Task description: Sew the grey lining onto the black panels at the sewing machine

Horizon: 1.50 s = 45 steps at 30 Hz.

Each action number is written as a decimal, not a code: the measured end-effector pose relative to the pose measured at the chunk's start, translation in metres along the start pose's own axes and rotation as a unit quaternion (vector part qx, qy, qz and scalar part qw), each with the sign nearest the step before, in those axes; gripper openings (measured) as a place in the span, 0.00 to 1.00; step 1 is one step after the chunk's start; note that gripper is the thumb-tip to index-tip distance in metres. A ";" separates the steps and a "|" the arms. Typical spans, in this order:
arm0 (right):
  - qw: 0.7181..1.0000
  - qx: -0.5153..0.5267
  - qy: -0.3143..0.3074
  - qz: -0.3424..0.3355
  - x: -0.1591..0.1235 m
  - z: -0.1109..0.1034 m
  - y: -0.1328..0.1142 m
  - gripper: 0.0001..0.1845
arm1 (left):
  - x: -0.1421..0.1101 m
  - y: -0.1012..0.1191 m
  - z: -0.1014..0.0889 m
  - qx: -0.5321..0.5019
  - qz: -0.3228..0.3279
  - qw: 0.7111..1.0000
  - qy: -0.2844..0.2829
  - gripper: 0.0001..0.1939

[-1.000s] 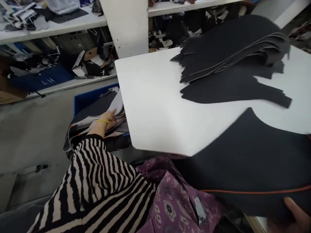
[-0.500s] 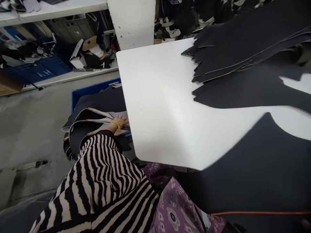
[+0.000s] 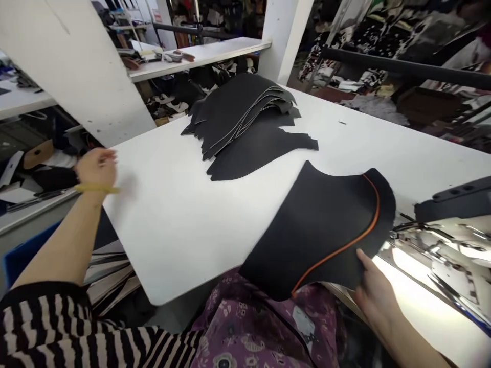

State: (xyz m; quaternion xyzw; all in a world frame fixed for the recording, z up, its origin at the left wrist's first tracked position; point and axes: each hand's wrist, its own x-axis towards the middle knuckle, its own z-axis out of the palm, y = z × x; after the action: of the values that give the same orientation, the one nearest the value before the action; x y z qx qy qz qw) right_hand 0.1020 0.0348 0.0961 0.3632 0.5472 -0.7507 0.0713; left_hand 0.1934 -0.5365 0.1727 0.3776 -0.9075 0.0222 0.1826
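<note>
A black cut panel (image 3: pixel 326 220) with a curved orange strip along it lies over the front edge of the white table, near my body. My right hand (image 3: pixel 374 286) grips its right-hand edge, the thumb on top and the other fingers hidden beneath. Above the table's left corner is my left hand (image 3: pixel 97 166), with a yellow bangle on the wrist. Its fingers look curled but are smeared by motion, and I see nothing held in it. Further back on the table rests a stack of black cut panels (image 3: pixel 245 112), fanned and overlapping.
A sewing machine (image 3: pixel 452 250) stands close to my right hand. Left of the white table (image 3: pixel 172 220), below its top, a blue bin (image 3: pixel 23 255) sits beside layered pieces (image 3: pixel 111 276). A white pillar (image 3: pixel 88 66) and loaded shelves rise behind.
My left hand has left the pieces in the bin and come up over the table's left corner. The view has swung right, bringing my right hand, the orange-striped panel and the sewing machine into sight.
</note>
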 end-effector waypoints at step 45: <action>0.337 -0.667 -0.163 -0.644 0.051 -0.009 -0.045 0.11 | -0.159 0.405 0.028 0.022 0.668 0.708 -0.227 0.30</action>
State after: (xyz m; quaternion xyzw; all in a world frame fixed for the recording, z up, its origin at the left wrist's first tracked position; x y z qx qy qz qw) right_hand 0.0468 0.0750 0.0975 -0.4002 0.9075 0.0072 -0.1278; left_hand 0.0070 -0.1444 0.1309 -0.3300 -0.9360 0.0716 -0.0994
